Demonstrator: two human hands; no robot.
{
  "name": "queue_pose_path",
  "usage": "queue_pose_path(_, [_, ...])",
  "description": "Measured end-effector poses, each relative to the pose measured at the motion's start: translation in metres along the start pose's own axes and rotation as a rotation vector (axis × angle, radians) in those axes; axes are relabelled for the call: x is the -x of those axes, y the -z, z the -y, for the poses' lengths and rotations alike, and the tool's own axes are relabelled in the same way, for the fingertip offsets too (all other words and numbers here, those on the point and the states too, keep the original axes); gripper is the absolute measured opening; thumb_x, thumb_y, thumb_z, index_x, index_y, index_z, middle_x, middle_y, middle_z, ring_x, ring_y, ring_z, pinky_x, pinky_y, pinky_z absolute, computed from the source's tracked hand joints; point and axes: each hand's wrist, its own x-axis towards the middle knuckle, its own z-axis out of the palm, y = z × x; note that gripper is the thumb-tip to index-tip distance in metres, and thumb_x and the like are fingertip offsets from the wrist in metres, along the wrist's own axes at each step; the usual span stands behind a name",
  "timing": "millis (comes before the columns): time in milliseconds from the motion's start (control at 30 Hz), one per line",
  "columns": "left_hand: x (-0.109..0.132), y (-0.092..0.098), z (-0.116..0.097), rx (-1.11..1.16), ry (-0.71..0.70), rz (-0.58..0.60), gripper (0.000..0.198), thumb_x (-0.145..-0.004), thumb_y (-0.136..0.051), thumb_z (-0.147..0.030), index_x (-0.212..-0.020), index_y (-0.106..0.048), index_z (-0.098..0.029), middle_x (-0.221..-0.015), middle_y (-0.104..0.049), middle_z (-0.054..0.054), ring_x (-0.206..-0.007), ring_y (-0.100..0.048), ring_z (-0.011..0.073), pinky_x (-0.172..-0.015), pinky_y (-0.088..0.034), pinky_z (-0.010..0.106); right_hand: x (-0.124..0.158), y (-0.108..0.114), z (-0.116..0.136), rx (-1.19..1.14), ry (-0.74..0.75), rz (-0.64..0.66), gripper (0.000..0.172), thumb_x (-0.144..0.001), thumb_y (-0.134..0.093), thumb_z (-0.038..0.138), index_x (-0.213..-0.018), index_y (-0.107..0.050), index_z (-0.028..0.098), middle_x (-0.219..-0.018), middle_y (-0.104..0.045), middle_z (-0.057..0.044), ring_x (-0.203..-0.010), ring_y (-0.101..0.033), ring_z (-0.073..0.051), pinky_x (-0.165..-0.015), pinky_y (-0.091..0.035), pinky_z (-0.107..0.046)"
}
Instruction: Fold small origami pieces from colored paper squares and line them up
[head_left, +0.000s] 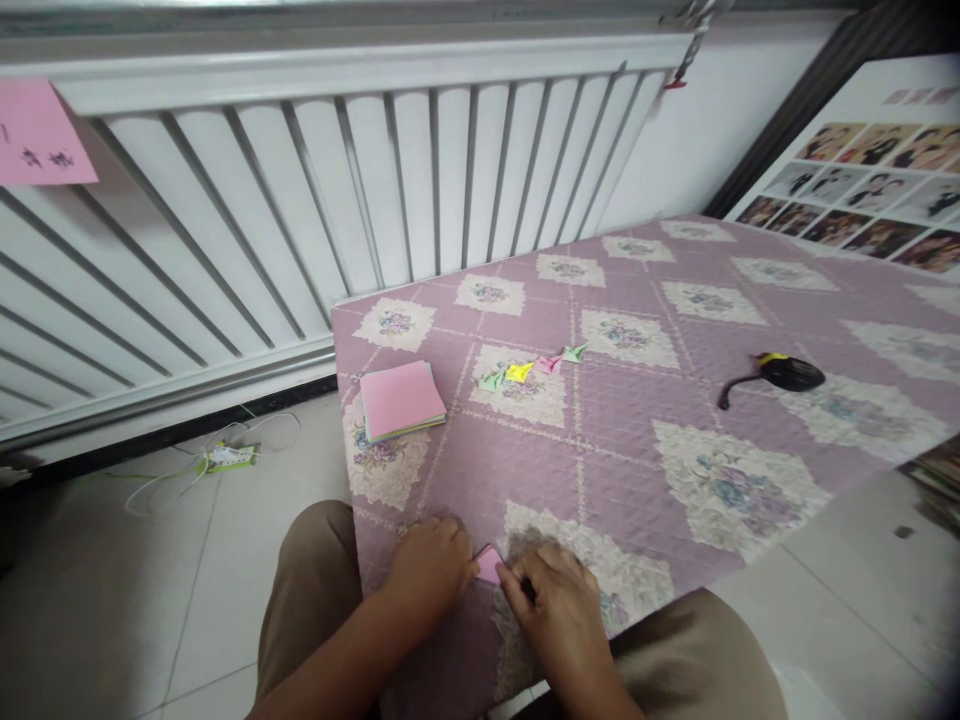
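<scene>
Left hand (431,572) and right hand (556,600) pinch a pink paper (489,564), mostly hidden between them.

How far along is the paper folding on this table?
Done: four small folded pieces lie in a row, coloured green, yellow, pink and green. In hand: the left hand and right hand pinch a pink sheet at the near edge of the table. Left: a stack of flat sheets, pink on top; their number cannot be told.
</scene>
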Motion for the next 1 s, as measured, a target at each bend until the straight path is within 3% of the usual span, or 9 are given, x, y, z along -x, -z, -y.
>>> queue_pose_path(433, [-0.004,0.001,0.001,-0.004,-0.014,0.002,0.024,-0.091,-0.05,-0.031,-0.097,-0.065,-0.013,-0.099,-0.064,0.011,-0.092,-0.061,0.0256,-0.077,-0.048,0.036,-0.002,0.0,0.0,0.037,-0.024,0.051,0.029,-0.085,-0.06,0.036,-0.059,-0.053,0.024,-0.068,-0.058,0.0,-0.072,-0.052,-0.02,-0.068,-0.029,-0.033])
queue_pose_path(733, [-0.004,0.012,0.0,-0.022,-0.047,0.023,0.024,-0.091,-0.049,-0.03,-0.095,-0.065,-0.013,-0.098,-0.065,0.012,-0.092,-0.062,0.0253,-0.076,-0.049,0.035,-0.001,-0.001,-0.001,0.021,-0.028,0.005,0.029,-0.083,-0.061,0.036,-0.058,-0.053,0.024,-0.065,-0.057,0.001,-0.071,-0.053,-0.019,-0.067,-0.03,-0.032])
queue_pose_path(1000, [-0.005,0.005,0.001,-0.031,-0.031,0.013,0.025,-0.092,-0.047,-0.03,-0.097,-0.064,-0.013,-0.097,-0.064,0.012,-0.091,-0.061,0.0252,-0.075,-0.048,0.034,0.0,0.003,0.003,0.03,-0.056,0.0,0.031,-0.085,-0.057,0.04,-0.06,-0.053,0.023,-0.066,-0.057,0.0,-0.072,-0.053,-0.02,-0.067,-0.03,-0.033])
